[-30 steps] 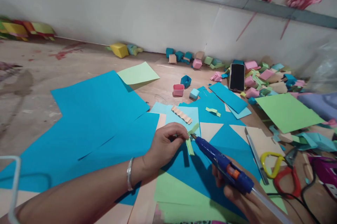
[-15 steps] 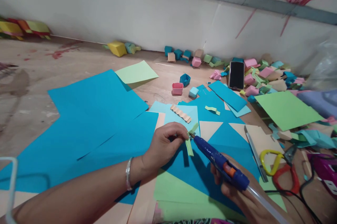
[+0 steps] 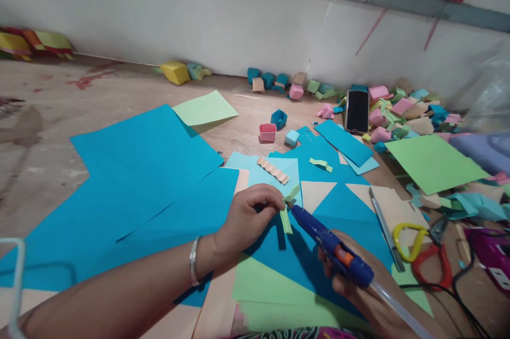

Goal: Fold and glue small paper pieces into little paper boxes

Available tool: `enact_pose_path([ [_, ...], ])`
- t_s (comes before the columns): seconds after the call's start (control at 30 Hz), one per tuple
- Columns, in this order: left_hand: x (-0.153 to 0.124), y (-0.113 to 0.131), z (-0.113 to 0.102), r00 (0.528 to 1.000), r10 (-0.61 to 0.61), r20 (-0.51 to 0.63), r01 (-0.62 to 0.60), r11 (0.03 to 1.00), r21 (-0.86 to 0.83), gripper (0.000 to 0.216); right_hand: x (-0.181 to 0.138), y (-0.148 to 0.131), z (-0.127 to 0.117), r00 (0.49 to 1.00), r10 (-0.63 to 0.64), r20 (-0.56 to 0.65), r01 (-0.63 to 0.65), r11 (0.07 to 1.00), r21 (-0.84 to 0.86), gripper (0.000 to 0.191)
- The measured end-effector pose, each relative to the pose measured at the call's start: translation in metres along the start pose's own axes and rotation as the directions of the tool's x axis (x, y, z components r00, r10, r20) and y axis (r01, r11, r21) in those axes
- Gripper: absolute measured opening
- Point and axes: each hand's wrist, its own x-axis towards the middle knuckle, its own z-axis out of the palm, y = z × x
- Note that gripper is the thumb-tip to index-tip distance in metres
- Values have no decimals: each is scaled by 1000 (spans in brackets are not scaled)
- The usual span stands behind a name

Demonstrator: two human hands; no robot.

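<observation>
Left hand (image 3: pixel 249 217): I had a green paper strip (image 3: pixel 286 221) pinched
Right hand (image 3: pixel 358 299): I gripped the glue gun (image 3: pixel 329 242), tip right by the strip
Scissors (image 3: pixel 440 252): lay just beside my knife (image 3: pixel 386 230)

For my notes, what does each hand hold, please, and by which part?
Left hand: a green strip, pinched near its middle. Right hand: a blue glue gun, gripped underneath, toward its rear.
</observation>
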Motion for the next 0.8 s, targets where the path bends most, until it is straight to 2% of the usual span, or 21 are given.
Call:
enact_pose_path([
  [0.27,-1,-4,1,1000,0,-1,0,1000,-29,23,0,0,-2,999,-13,44,12,999,29,19],
  [0.43,-1,-2,1,1000,5,4,-4,999,-35,23,-2,-3,-1,998,69,-1,-68,994,84,21],
  [0.57,0,-2,1,1000,3,3,-3,999,-35,23,-1,-3,-3,999,39,22,-41,998,57,17],
  [0.8,-1,-4,1,1000,10,2,-10,999,-41,22,-2,-3,-4,997,82,13,-83,995,59,19],
])
